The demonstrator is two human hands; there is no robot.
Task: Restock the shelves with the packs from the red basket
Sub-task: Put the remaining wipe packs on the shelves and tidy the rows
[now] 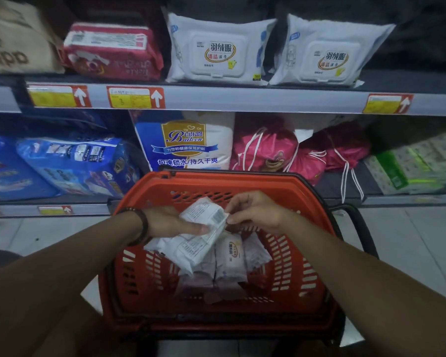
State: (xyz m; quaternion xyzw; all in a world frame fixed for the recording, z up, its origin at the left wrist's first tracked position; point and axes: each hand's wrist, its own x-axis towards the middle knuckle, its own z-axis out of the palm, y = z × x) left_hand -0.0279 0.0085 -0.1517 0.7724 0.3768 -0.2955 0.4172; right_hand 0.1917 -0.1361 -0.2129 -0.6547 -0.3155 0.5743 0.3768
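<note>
Forearms reach over the red basket (242, 180), where a white pack (206, 213) is gripped by the left hand (170, 220) and its corner is pinched by the right hand (258, 211). More packs (229, 256) lie inside. A firmer two-handed hold is probably best taken before the lift to the upper shelf (242, 100), beside the white wipes (214, 50). Pale floor tiles (410, 240) are seen beneath.

Just behind the red basket (216, 182) we read "Baileen" and "极速锁水/持久干爽" on a blue-and-white pack (184, 143). Higher above it, a white wipe pack (216, 51) and its neighbour pack (328, 55) both say "羽绒服". A yellow price tag (129, 97) shows "3".
</note>
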